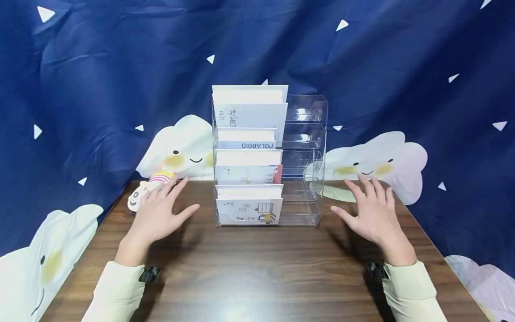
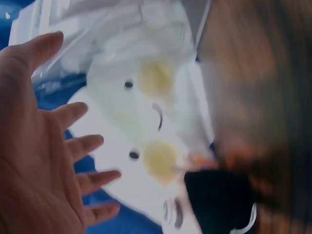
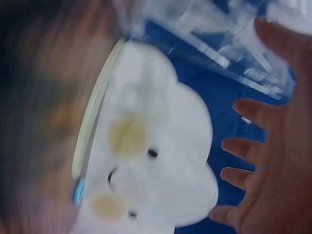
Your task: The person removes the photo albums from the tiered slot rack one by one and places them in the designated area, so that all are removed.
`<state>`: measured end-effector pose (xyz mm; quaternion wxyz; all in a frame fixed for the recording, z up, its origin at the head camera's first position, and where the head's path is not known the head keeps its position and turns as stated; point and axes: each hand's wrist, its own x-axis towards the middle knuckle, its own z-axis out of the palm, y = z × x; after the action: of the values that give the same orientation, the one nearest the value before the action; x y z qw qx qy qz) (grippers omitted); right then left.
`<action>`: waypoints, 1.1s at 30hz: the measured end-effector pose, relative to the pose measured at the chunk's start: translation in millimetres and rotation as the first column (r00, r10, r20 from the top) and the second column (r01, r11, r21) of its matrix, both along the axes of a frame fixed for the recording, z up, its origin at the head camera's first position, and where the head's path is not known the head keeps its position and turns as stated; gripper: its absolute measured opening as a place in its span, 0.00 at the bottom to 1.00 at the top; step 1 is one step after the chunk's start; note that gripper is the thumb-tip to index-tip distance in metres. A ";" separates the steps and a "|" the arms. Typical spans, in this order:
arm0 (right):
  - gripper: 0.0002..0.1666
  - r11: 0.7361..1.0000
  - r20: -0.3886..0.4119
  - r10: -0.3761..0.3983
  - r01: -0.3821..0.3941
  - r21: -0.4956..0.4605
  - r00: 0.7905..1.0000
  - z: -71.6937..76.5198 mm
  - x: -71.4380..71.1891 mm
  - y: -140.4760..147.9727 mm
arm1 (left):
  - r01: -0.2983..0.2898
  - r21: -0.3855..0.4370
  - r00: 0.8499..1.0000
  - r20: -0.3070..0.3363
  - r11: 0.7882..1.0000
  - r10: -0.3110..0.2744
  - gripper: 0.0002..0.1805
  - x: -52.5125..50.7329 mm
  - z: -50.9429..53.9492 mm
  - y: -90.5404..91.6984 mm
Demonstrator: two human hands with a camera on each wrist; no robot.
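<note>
A clear acrylic rack (image 1: 301, 219) with stacked tiers stands at the back middle of the wooden table. White cards or envelopes (image 1: 249, 212) fill its left column, one lettered "POLAROID"; no cards show in its right column. To the left of the rack my left hand (image 1: 161, 214) hovers with fingers spread, holding nothing. A white bear-faced item with a striped yellow and pink part (image 1: 138, 195) is partly hidden behind it. On the other side, my right hand (image 1: 374, 217) is likewise spread and holds nothing. Near its fingertips lies a pale green comb (image 1: 338, 193).
Behind the table hangs a dark blue curtain (image 1: 257, 40) with white triangles and smiling clouds. A black object (image 2: 219, 200) of unclear kind appears low in the left wrist view. A small blue item (image 3: 79, 191) shows beside the comb in the right wrist view.
</note>
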<state>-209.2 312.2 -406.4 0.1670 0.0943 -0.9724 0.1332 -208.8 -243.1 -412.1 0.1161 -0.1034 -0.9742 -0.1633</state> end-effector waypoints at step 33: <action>0.27 0.542 0.070 0.401 -0.175 -0.822 0.913 -20.9 -34.9 -126.0 | -0.030 0.520 0.968 0.227 0.854 -0.105 0.27 -20.6 -61.1 58.9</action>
<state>-244.1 186.1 -427.3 0.0430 0.1515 -0.7904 0.5920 -229.4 -184.2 -473.2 0.0141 -0.0662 -0.8984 -0.4339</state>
